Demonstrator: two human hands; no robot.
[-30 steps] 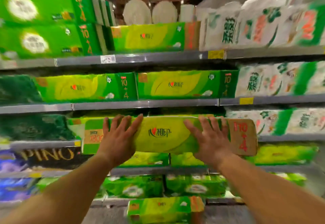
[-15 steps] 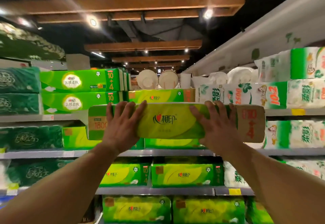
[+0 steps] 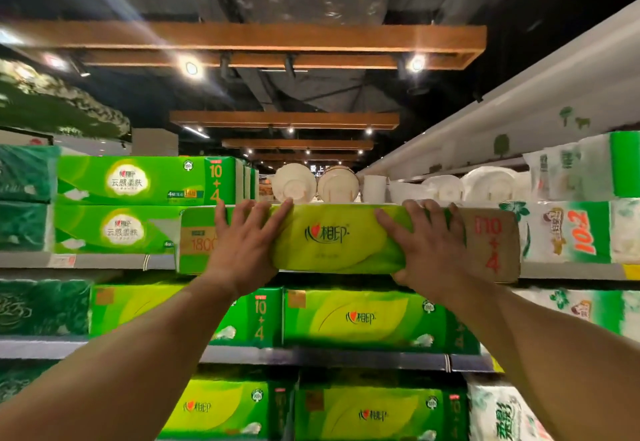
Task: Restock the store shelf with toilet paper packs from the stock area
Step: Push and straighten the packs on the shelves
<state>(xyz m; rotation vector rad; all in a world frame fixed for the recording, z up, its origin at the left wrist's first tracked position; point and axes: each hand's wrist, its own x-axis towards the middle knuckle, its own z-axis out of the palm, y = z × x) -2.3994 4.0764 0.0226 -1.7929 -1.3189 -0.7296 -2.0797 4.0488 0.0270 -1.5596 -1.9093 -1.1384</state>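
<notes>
A long yellow-green toilet paper pack [image 3: 332, 239] with a brown "10+4" end panel is held lengthwise at the level of the top shelf [image 3: 104, 261]. My left hand [image 3: 242, 246] grips its left part, fingers spread up the front face with the tips over the top edge. Further right, my right hand [image 3: 426, 246] grips it the same way, thumb hooked under the bottom edge. The pack covers the shelf gap behind it, so I cannot tell whether it rests on the shelf.
Two stacked green packs [image 3: 138, 180] sit on the top shelf to the left, white-and-green packs [image 3: 568, 232] to the right. White rolls [image 3: 294, 182] stand behind. The shelf below [image 3: 311, 357] holds matching yellow-green packs [image 3: 363, 319]. More packs fill the lower rows.
Both hands have lifted the pack from the lower-middle shelves up to the top shelf level. My view has tilted upward toward the ceiling.
</notes>
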